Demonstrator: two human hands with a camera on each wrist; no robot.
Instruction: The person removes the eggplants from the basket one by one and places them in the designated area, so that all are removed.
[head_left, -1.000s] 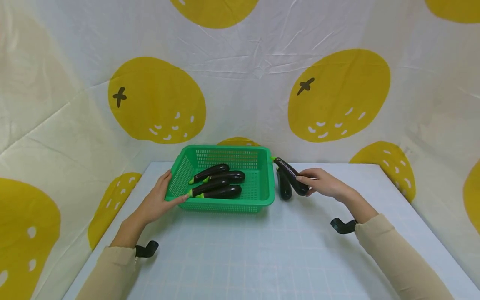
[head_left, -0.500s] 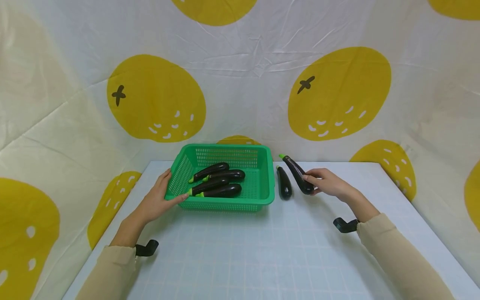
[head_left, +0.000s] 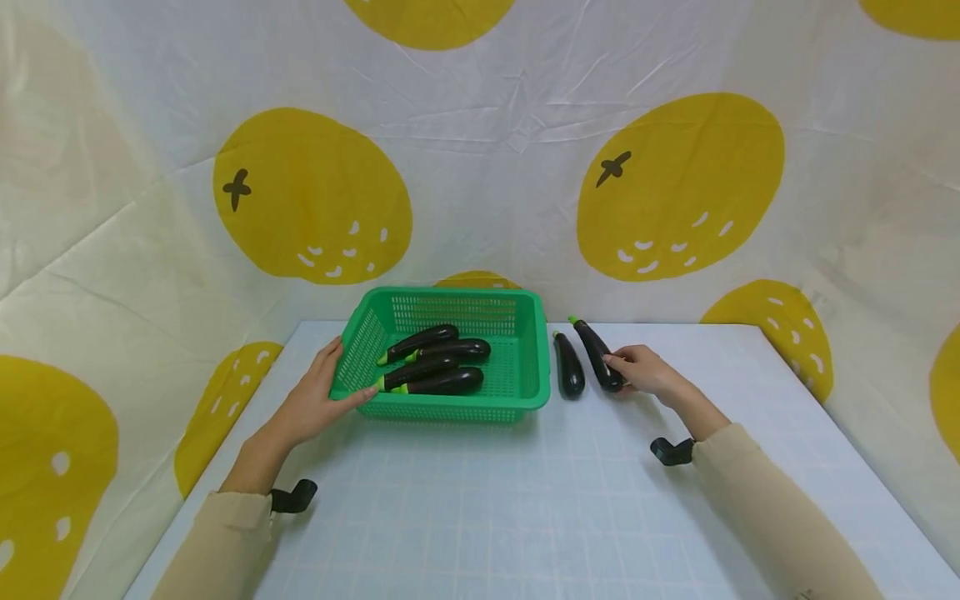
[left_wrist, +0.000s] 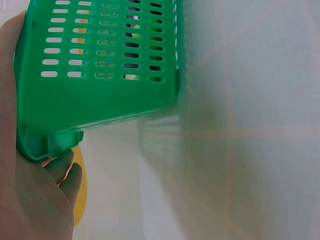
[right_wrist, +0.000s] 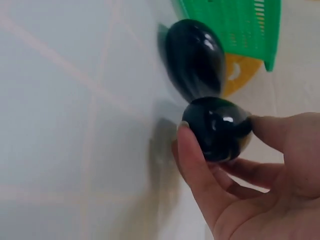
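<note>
A green plastic basket (head_left: 525, 375) (left_wrist: 100, 95) stands at the back middle of the table with several dark eggplants (head_left: 438, 367) lying in it. My left hand (head_left: 318, 400) (left_wrist: 30, 190) grips the basket's left rim. Right of the basket lie two more eggplants on the table, side by side. My right hand (head_left: 637, 371) (right_wrist: 240, 175) holds the butt end of the right one (head_left: 597, 354) (right_wrist: 217, 127) between thumb and fingers. The other eggplant (head_left: 568, 367) (right_wrist: 195, 57) lies untouched just left of it.
The table (head_left: 525, 517) is pale with a faint grid. A white cloth with big yellow fruit prints (head_left: 682, 187) hangs close behind and at both sides. Black wrist mounts (head_left: 671, 451) sit on both forearms.
My right hand has lowered its eggplant from a raised tilt down onto the table, next to the other one. The left hand and the basket have stayed put.
</note>
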